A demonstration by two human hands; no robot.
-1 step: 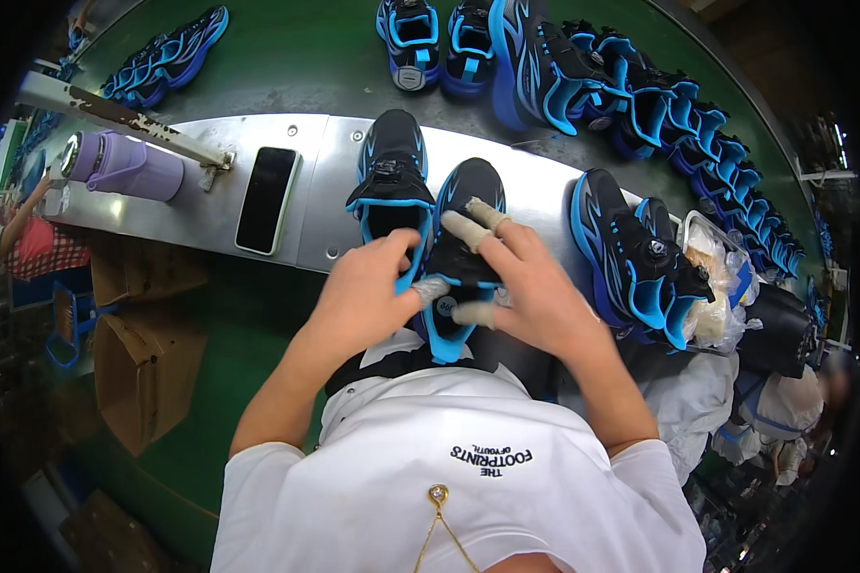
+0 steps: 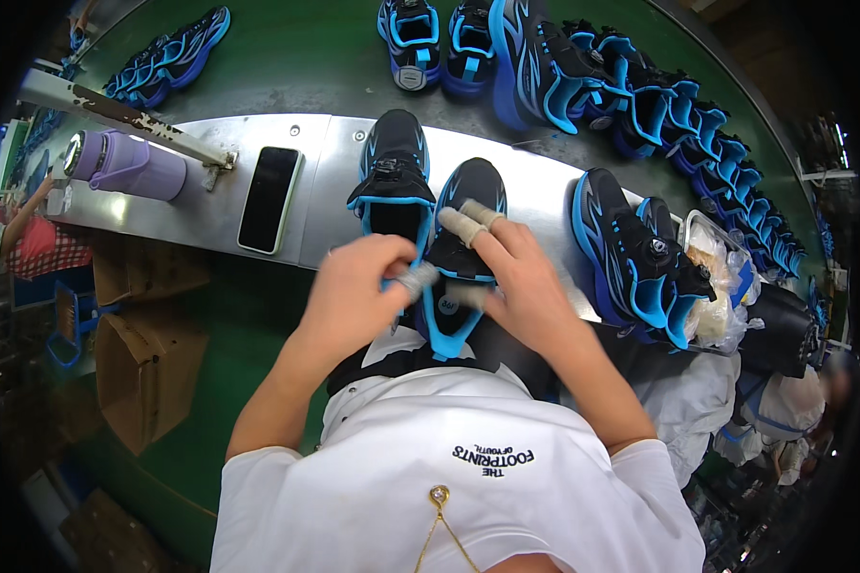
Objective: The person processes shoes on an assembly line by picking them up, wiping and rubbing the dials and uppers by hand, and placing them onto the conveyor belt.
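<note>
Left hand (image 2: 358, 286) has shifted slightly left, fingers narrow; right hand (image 2: 524, 272), fingers wide, should steady the shoe (image 2: 460, 262).

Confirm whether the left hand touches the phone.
Apart: the head view shows a strip of bare metal counter between the left hand and the phone.

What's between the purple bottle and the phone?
The lower end of a chipped white post stands between the purple bottle and the phone, in the head view.
</note>
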